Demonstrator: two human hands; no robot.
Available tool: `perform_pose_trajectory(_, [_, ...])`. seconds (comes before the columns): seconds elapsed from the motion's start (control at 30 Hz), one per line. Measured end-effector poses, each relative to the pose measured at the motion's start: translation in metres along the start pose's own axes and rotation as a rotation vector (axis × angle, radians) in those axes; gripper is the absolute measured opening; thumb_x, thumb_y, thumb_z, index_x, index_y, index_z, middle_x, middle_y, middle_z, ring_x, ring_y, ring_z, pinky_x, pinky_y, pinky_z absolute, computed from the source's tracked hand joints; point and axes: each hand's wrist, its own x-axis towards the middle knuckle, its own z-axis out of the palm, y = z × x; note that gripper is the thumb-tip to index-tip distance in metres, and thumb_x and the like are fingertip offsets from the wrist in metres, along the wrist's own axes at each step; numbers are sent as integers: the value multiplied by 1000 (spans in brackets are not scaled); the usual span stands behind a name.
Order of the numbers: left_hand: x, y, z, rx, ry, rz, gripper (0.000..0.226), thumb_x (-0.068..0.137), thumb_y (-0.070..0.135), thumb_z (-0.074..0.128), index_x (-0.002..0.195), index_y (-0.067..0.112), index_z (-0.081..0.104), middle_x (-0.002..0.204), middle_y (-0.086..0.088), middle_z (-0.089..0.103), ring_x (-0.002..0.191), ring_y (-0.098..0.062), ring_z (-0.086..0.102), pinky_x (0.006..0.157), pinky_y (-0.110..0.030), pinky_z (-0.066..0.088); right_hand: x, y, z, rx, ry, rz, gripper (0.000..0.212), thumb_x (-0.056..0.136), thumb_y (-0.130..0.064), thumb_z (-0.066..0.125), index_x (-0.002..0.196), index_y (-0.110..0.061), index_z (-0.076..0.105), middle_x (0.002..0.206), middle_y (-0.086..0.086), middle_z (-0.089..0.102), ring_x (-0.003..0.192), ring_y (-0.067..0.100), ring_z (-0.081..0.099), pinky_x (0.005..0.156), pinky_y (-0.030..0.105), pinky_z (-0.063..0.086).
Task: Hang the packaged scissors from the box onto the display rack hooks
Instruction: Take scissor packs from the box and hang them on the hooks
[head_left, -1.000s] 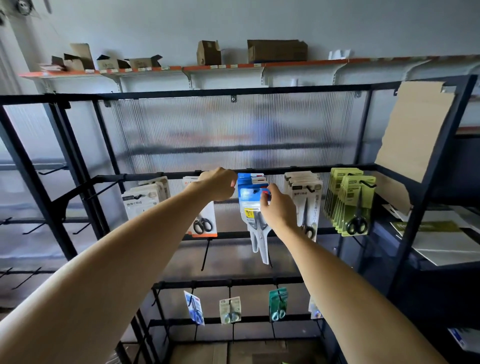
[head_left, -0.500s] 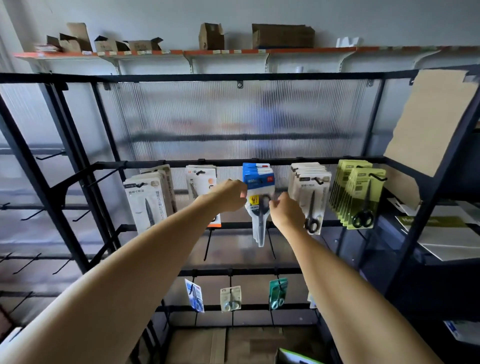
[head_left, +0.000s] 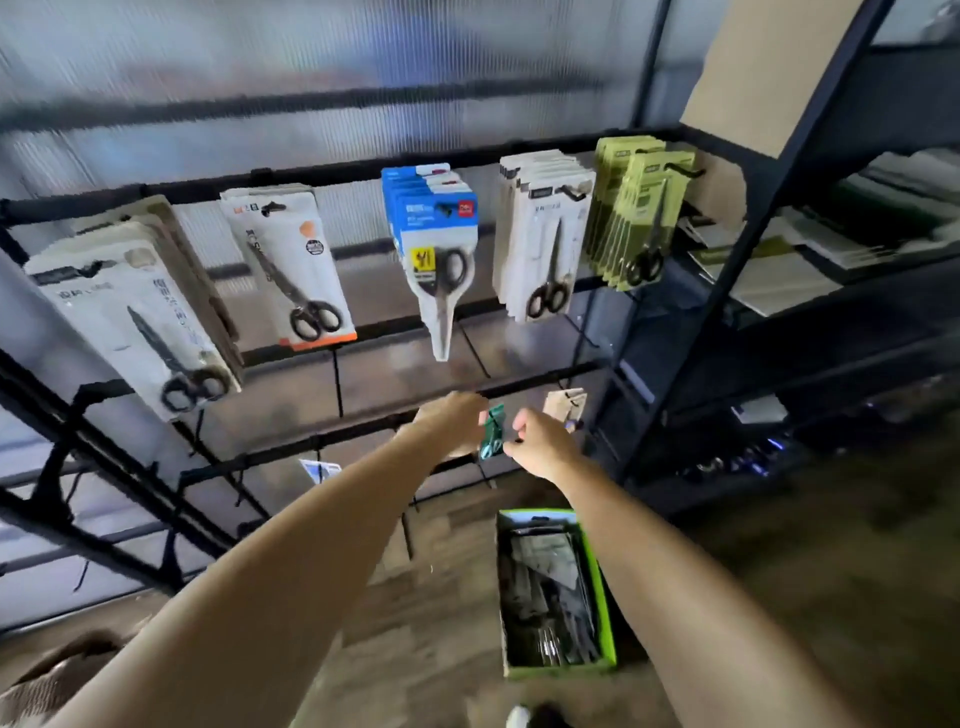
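The blue-topped scissors packs (head_left: 434, 236) hang on a hook of the black display rack (head_left: 322, 175), nobody touching them. My left hand (head_left: 451, 422) and my right hand (head_left: 540, 442) are lower down, in front of the rack's lower rail, fingers loosely curled and holding nothing. A small green pack (head_left: 491, 435) hangs on a lower hook and shows between the two hands. On the floor below stands the green box (head_left: 607, 613) with several packaged scissors inside. The picture is blurred by motion.
Other scissors packs fill the upper row: white stacks (head_left: 135, 312), (head_left: 291, 270), (head_left: 543, 234) and an olive-green stack (head_left: 641, 208). A dark shelf unit (head_left: 779, 291) with papers stands at the right. A cardboard box (head_left: 62, 670) lies at the lower left on the floor.
Both hands have let go of the blue pack, which stays on its hook, and dropped to the lower rail. The view has tilted down, bringing the green box into sight.
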Motion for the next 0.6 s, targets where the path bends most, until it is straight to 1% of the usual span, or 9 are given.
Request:
perform_pose_trajectory(0.1, [11, 8, 45, 18, -92, 86, 26, 88, 19, 53, 112, 21, 62, 115, -9, 63, 106, -33, 61, 85, -40, 53, -24, 36, 22, -1, -26, 115, 36, 86, -27, 66, 114, -6, 58, 118, 16, 63, 112, 33, 59, 88, 34, 46])
perform_pose_trajectory(0.2, [20, 19, 89, 1, -166, 124, 20, 89, 29, 55, 107, 22, 62, 112, -6, 64, 104, -32, 62, 84, -40, 53, -46, 73, 42, 24, -59, 226, 35, 88, -25, 66, 112, -2, 57, 118, 18, 62, 113, 34, 57, 87, 36, 44])
perform_pose_trajectory(0.27, [34, 26, 119, 9, -208, 186, 20, 89, 28, 55, 107, 21, 61, 114, -5, 63, 108, -31, 60, 86, -40, 52, -53, 97, 54, 47, -70, 308, 38, 90, -26, 64, 118, -3, 55, 121, 17, 59, 116, 34, 55, 89, 36, 43])
perform_pose_trajectory(0.3, [41, 28, 134, 29, -247, 216, 22, 89, 24, 55, 110, 19, 60, 117, -6, 61, 113, -31, 58, 90, -40, 50, -56, 107, 60, 64, -85, 340, 41, 90, -27, 64, 123, -4, 54, 125, 16, 57, 118, 33, 54, 90, 35, 43])
perform_pose_trajectory(0.37, [47, 36, 150, 41, -283, 247, 34, 87, 19, 55, 122, 18, 57, 128, -7, 56, 121, -31, 53, 97, -42, 46, -57, 128, 71, 98, -108, 390, 43, 90, -27, 64, 127, -7, 53, 126, 13, 57, 119, 32, 54, 90, 33, 43])
perform_pose_trajectory(0.4, [54, 40, 157, 37, -267, 252, 42, 87, 18, 56, 129, 19, 53, 134, -6, 53, 125, -30, 50, 99, -43, 46, -55, 140, 77, 120, -107, 411, 42, 89, -27, 65, 125, -8, 54, 124, 12, 59, 117, 32, 56, 89, 33, 44])
perform_pose_trajectory(0.47, [67, 48, 172, 25, -283, 247, 55, 86, 19, 59, 140, 18, 46, 143, -7, 45, 133, -29, 41, 103, -46, 42, -49, 162, 91, 187, -112, 467, 40, 85, -28, 65, 119, -10, 57, 117, 11, 63, 111, 31, 60, 86, 35, 49])
perform_pose_trajectory(0.53, [81, 56, 194, 22, -358, 243, 63, 80, 27, 60, 141, 18, 44, 146, -9, 42, 135, -31, 39, 105, -47, 38, -42, 190, 112, 248, -131, 534, 42, 80, -35, 63, 117, -16, 57, 110, 8, 65, 104, 30, 64, 84, 38, 54])
perform_pose_trajectory(0.6, [100, 60, 229, -4, -388, 224, 63, 73, 35, 54, 133, 18, 50, 140, -12, 48, 129, -33, 46, 102, -47, 42, -33, 226, 146, 302, -139, 575, 45, 75, -41, 60, 114, -18, 56, 109, 6, 66, 102, 28, 65, 83, 38, 54])
